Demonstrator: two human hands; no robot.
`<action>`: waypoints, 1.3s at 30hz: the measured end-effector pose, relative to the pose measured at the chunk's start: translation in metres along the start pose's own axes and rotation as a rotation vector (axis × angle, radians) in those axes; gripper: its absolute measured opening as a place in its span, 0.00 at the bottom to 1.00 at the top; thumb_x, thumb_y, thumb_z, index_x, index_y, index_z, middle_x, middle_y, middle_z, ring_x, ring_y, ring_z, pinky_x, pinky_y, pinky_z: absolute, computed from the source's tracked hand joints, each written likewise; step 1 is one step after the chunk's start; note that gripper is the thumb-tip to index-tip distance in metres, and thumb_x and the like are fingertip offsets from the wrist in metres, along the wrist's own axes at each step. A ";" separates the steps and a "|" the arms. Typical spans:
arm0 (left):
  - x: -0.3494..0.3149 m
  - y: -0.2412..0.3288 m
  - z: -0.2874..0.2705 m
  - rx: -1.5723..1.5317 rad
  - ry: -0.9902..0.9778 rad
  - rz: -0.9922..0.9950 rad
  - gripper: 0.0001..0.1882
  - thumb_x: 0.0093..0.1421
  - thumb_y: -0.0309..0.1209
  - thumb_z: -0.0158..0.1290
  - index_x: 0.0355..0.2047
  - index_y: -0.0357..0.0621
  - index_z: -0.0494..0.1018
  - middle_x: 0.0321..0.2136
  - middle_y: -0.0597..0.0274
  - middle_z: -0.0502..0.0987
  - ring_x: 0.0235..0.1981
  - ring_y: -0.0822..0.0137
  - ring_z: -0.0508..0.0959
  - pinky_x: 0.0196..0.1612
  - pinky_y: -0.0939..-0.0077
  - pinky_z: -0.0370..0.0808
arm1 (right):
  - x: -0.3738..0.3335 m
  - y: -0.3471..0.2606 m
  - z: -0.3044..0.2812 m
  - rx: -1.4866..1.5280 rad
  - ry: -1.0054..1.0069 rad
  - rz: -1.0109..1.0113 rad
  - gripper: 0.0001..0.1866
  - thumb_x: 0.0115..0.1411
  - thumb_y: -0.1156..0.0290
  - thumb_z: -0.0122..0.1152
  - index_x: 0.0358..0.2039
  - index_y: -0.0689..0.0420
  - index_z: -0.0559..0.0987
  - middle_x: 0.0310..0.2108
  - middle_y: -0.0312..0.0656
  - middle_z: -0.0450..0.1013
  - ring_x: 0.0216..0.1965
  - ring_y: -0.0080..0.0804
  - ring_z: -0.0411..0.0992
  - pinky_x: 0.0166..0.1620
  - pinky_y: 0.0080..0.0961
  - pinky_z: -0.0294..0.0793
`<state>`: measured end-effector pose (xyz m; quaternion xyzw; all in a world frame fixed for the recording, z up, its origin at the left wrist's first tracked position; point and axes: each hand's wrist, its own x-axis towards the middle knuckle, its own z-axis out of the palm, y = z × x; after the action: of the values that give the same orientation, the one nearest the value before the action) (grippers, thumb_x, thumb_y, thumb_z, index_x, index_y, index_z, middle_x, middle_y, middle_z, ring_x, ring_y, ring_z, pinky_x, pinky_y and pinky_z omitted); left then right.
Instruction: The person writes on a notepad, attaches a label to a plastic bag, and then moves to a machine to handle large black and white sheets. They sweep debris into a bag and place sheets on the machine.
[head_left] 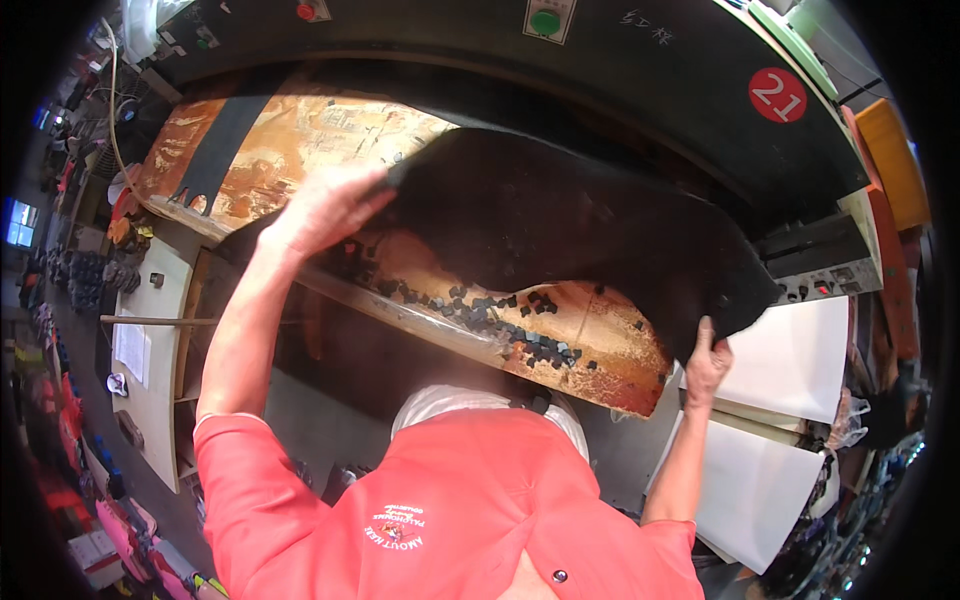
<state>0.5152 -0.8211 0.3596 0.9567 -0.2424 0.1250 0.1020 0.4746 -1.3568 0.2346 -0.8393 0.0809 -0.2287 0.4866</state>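
A large, dark, floppy sheet [540, 210], like leather or a similar material, spreads over the worn board with a wavy near edge. My left hand [335, 205], smeared by motion, is at the sheet's left edge, its fingertips closed on the material. At the far right end, my right hand [708, 365] pinches the sheet's near edge between thumb and fingers. Small black square offcuts [540, 345] lie scattered on the scuffed cutting board [600, 385], under and in front of the sheet.
Behind the board rises a dark machine body [650, 70] with a green button [545, 22] and a red one [305, 11]. A control box [825, 285] sits at right, above white sheets [780, 360]. A pale side table [160, 370] stands left. A dark strip [225, 140] crosses the board's left end.
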 end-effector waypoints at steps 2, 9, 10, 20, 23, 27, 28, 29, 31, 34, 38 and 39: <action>-0.003 -0.007 -0.008 0.070 0.104 -0.052 0.15 0.57 0.27 0.68 0.41 0.39 0.75 0.33 0.53 0.80 0.32 0.51 0.80 0.37 0.65 0.79 | 0.000 0.001 -0.001 0.115 0.025 -0.037 0.15 0.71 0.73 0.61 0.54 0.67 0.80 0.49 0.36 0.80 0.49 0.23 0.73 0.57 0.22 0.70; -0.012 -0.024 -0.038 0.042 0.435 -0.029 0.14 0.57 0.29 0.69 0.40 0.39 0.77 0.32 0.50 0.81 0.31 0.52 0.82 0.35 0.66 0.80 | 0.008 0.015 -0.014 0.308 0.075 -0.018 0.14 0.72 0.68 0.60 0.50 0.64 0.83 0.46 0.38 0.82 0.43 0.19 0.74 0.49 0.18 0.73; -0.012 -0.016 -0.021 0.129 0.281 -0.146 0.14 0.58 0.31 0.69 0.39 0.40 0.77 0.32 0.49 0.80 0.31 0.52 0.81 0.35 0.66 0.80 | 0.005 0.020 -0.004 0.192 0.011 -0.004 0.14 0.73 0.67 0.60 0.50 0.64 0.83 0.44 0.36 0.82 0.42 0.18 0.74 0.48 0.17 0.73; -0.010 -0.013 -0.075 0.091 0.379 -0.076 0.11 0.62 0.33 0.65 0.40 0.41 0.79 0.32 0.53 0.81 0.35 0.51 0.82 0.39 0.66 0.80 | 0.019 -0.006 0.004 0.594 -0.041 -0.009 0.17 0.74 0.70 0.56 0.58 0.63 0.77 0.50 0.39 0.79 0.47 0.24 0.76 0.53 0.23 0.76; -0.020 0.007 -0.109 -0.007 0.432 -0.132 0.09 0.63 0.24 0.62 0.44 0.39 0.81 0.38 0.58 0.84 0.38 0.68 0.83 0.44 0.75 0.78 | 0.018 -0.029 0.018 0.666 -0.126 0.091 0.15 0.74 0.71 0.56 0.57 0.63 0.78 0.49 0.38 0.79 0.45 0.24 0.76 0.52 0.22 0.76; -0.050 0.018 -0.141 -0.064 0.352 -0.265 0.08 0.65 0.22 0.61 0.44 0.35 0.80 0.35 0.63 0.83 0.37 0.76 0.79 0.44 0.79 0.75 | 0.017 -0.042 0.023 0.735 -0.203 0.099 0.15 0.73 0.72 0.56 0.56 0.63 0.79 0.49 0.39 0.79 0.45 0.24 0.77 0.51 0.22 0.76; -0.062 0.020 -0.148 -0.039 0.328 -0.324 0.08 0.65 0.21 0.60 0.44 0.35 0.80 0.35 0.64 0.83 0.37 0.76 0.79 0.44 0.79 0.75 | 0.017 -0.042 0.022 0.808 -0.247 0.122 0.15 0.73 0.72 0.56 0.56 0.63 0.79 0.49 0.39 0.79 0.45 0.24 0.77 0.51 0.22 0.76; -0.073 0.022 -0.152 -0.009 0.330 -0.348 0.08 0.64 0.21 0.60 0.44 0.35 0.80 0.35 0.64 0.83 0.37 0.76 0.79 0.43 0.79 0.76 | 0.018 -0.039 0.023 0.847 -0.270 0.095 0.16 0.73 0.73 0.56 0.57 0.63 0.78 0.51 0.40 0.79 0.48 0.26 0.77 0.54 0.23 0.75; -0.092 0.027 -0.156 0.016 0.377 -0.389 0.08 0.64 0.21 0.60 0.44 0.34 0.80 0.35 0.63 0.83 0.36 0.75 0.79 0.42 0.79 0.76 | 0.016 -0.030 0.028 0.785 -0.217 0.046 0.16 0.73 0.73 0.55 0.58 0.62 0.77 0.52 0.40 0.78 0.49 0.26 0.76 0.55 0.23 0.75; -0.110 0.032 -0.095 0.168 0.403 -0.466 0.06 0.61 0.23 0.63 0.39 0.36 0.79 0.31 0.55 0.80 0.32 0.63 0.80 0.39 0.71 0.77 | 0.009 -0.011 0.058 0.470 -0.056 -0.017 0.16 0.74 0.72 0.55 0.58 0.62 0.77 0.52 0.39 0.79 0.49 0.22 0.75 0.55 0.22 0.74; -0.132 0.032 -0.022 0.085 -0.104 -0.483 0.06 0.62 0.27 0.62 0.38 0.38 0.79 0.30 0.48 0.79 0.31 0.49 0.78 0.39 0.62 0.76 | 0.002 -0.001 0.071 0.259 -0.235 -0.056 0.09 0.72 0.68 0.60 0.37 0.61 0.79 0.30 0.28 0.71 0.32 0.15 0.64 0.35 0.20 0.65; -0.135 0.028 -0.017 -0.078 0.060 -0.503 0.06 0.62 0.26 0.61 0.38 0.37 0.79 0.30 0.49 0.79 0.31 0.49 0.79 0.39 0.62 0.76 | 0.003 -0.003 0.068 0.289 -0.230 -0.097 0.14 0.72 0.66 0.60 0.31 0.60 0.74 0.26 0.26 0.64 0.29 0.15 0.58 0.31 0.22 0.60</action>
<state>0.3829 -0.7817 0.3404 0.9780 0.0017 0.1148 0.1741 0.5083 -1.3033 0.2096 -0.7840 -0.0493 -0.1638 0.5967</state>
